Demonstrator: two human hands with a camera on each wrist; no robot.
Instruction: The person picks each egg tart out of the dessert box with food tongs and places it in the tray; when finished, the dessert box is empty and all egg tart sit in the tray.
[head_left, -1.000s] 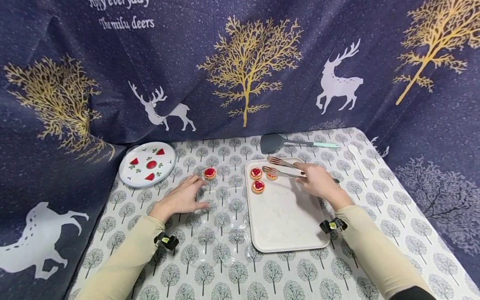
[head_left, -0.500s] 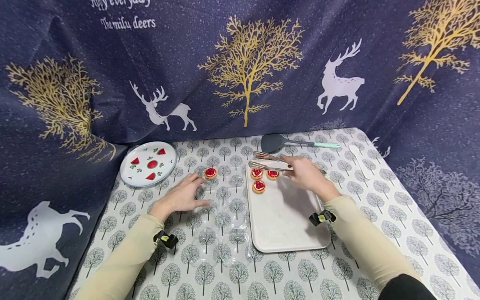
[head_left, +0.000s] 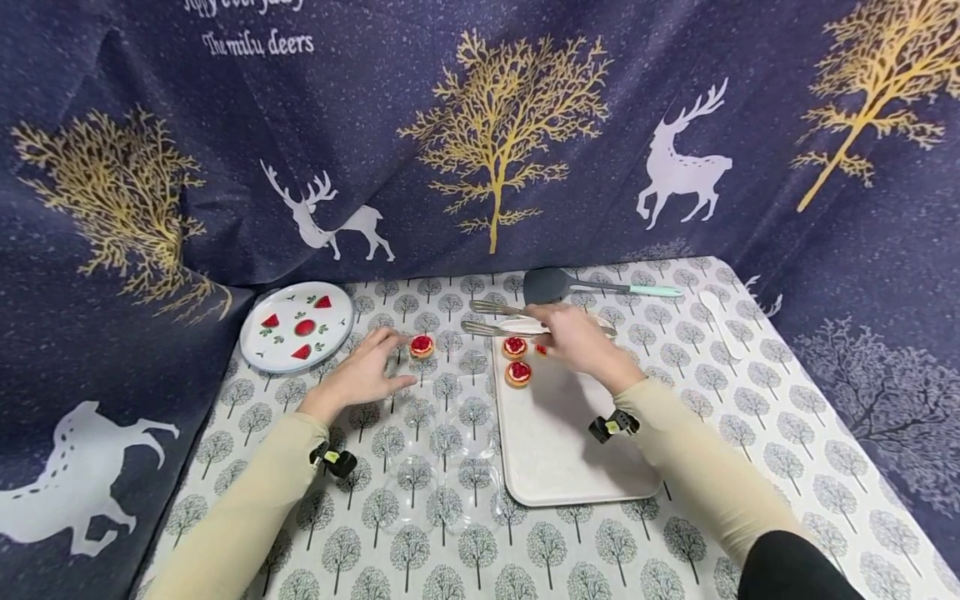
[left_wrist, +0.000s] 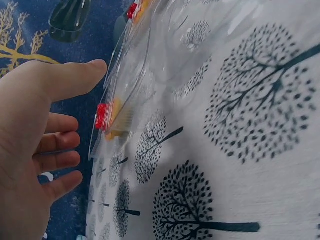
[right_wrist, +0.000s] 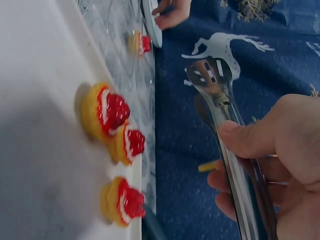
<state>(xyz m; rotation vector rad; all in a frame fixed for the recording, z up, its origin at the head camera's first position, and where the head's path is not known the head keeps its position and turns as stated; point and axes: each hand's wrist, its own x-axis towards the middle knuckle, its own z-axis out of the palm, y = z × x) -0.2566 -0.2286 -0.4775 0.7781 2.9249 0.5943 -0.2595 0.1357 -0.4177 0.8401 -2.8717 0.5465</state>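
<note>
My right hand (head_left: 579, 343) grips metal serving tongs (right_wrist: 231, 160), whose two slotted ends stand apart with nothing between them. In the head view the tongs reach left, past the far left corner of the white tray (head_left: 577, 454). Three small red-topped tarts (right_wrist: 107, 112) sit at that corner, one partly hidden by the hand. Another red-topped tart (head_left: 422, 346) is in the far left part of a clear plastic container (head_left: 442, 492). Beside this tart hovers my left hand (head_left: 362, 375), its fingers loosely bent and thumb apart, holding nothing.
A white plate (head_left: 296, 327) with watermelon pictures lies at the far left. Behind the tray is a dark spatula (head_left: 547, 286) with a mint handle, and a white spoon (head_left: 717, 323) lies at the right. A dark blue curtain (head_left: 420, 125) hangs behind the table.
My right hand has carried the tongs leftward from above the tray tarts, so their ends are now beyond the tray's left edge. The left hand has barely moved.
</note>
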